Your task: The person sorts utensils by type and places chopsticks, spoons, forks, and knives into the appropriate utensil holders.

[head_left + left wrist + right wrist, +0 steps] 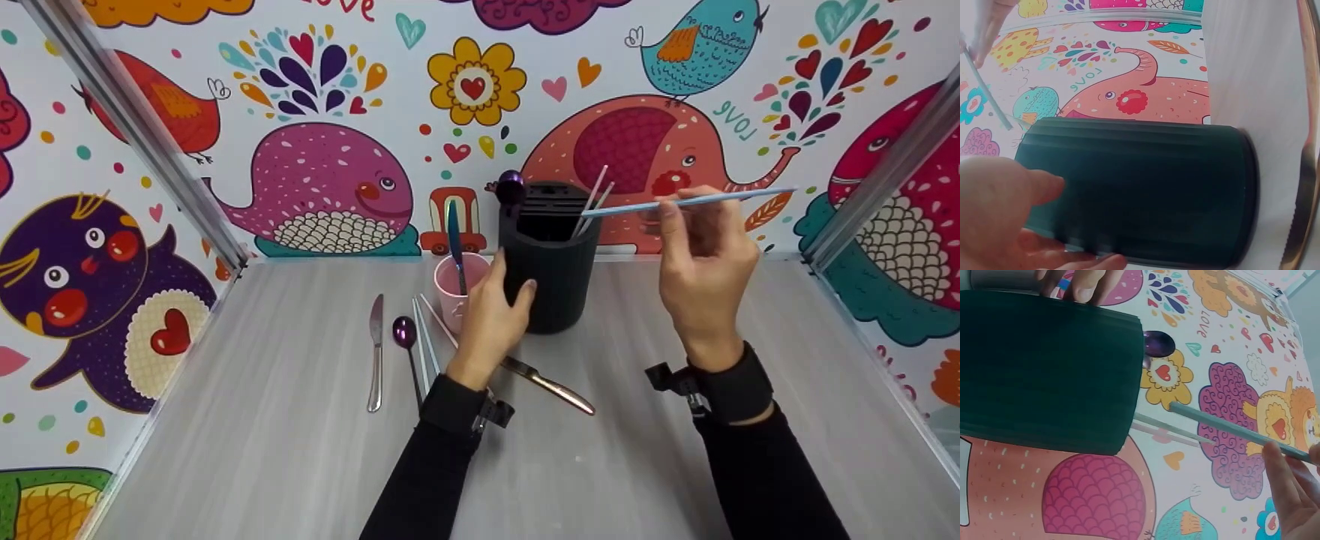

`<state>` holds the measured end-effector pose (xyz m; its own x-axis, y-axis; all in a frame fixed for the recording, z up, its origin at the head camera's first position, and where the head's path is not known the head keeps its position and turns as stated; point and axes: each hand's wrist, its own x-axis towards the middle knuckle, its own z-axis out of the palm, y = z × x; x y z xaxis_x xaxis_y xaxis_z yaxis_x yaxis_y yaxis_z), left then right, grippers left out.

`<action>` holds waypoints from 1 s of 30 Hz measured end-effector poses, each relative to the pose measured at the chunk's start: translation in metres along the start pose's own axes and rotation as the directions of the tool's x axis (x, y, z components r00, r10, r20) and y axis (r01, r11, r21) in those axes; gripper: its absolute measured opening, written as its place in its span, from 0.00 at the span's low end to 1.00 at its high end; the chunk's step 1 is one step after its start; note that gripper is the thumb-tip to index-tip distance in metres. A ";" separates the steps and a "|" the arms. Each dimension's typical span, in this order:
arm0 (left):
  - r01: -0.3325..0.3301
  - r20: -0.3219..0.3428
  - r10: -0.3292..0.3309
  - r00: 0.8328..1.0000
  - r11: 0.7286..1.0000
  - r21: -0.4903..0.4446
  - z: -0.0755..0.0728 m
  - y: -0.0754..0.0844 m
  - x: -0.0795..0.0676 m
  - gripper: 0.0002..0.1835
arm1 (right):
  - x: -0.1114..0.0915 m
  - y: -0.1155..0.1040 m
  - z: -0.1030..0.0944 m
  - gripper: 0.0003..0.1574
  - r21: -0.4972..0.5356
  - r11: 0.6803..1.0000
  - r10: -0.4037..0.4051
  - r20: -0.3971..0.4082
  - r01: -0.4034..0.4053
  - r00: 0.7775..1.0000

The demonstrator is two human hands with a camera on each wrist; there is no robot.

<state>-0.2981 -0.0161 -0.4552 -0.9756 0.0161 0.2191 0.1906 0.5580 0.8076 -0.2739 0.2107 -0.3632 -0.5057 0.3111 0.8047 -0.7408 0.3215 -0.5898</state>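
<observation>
A black utensil holder (555,277) stands upright near the back wall. A purple spoon (511,187) and several pale chopsticks (598,199) stick up from it. At its left side, my left hand (495,319) grips its wall, thumb across the front; the left wrist view shows the thumb and fingers against the dark ribbed surface. My right hand (709,262) pinches a light-blue chopstick (757,195) between thumb and fingers, right of the holder. The chopstick lies nearly level, its left tip over the holder's right rim beside the standing chopsticks.
Left of the holder stands a pink cup (450,300) with a blue-bladed knife (455,240) in it. A silver knife (376,360), a purple spoon (405,334), loose chopsticks (426,337) and a gold-handled knife (555,388) lie on the table. Printed walls bound the back and sides.
</observation>
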 end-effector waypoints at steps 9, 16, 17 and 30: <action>0.000 0.013 0.000 1.000 1.000 -0.003 0.000 0.000 -0.001 0.40 | -0.004 0.017 0.006 0.10 -0.206 0.976 -0.048 0.137 0.076 0.989; -0.008 0.007 0.008 1.000 1.000 -0.003 0.000 0.000 0.000 0.40 | -0.005 0.024 0.012 0.14 -0.310 0.949 0.016 0.221 0.055 0.975; -0.008 0.008 0.008 1.000 1.000 -0.005 0.000 0.000 0.000 0.40 | -0.005 0.025 0.013 0.15 -0.322 0.945 0.025 0.231 0.052 0.973; -0.004 0.002 0.004 1.000 1.000 0.003 0.000 0.000 0.000 0.40 | -0.003 0.043 0.029 0.15 -0.445 0.895 0.135 0.279 0.004 0.951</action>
<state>-0.2979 -0.0164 -0.4556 -0.9751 0.0198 0.2209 0.1937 0.5607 0.8050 -0.3171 0.1981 -0.3893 -0.7040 0.0895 0.7045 -0.4682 0.6874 -0.5552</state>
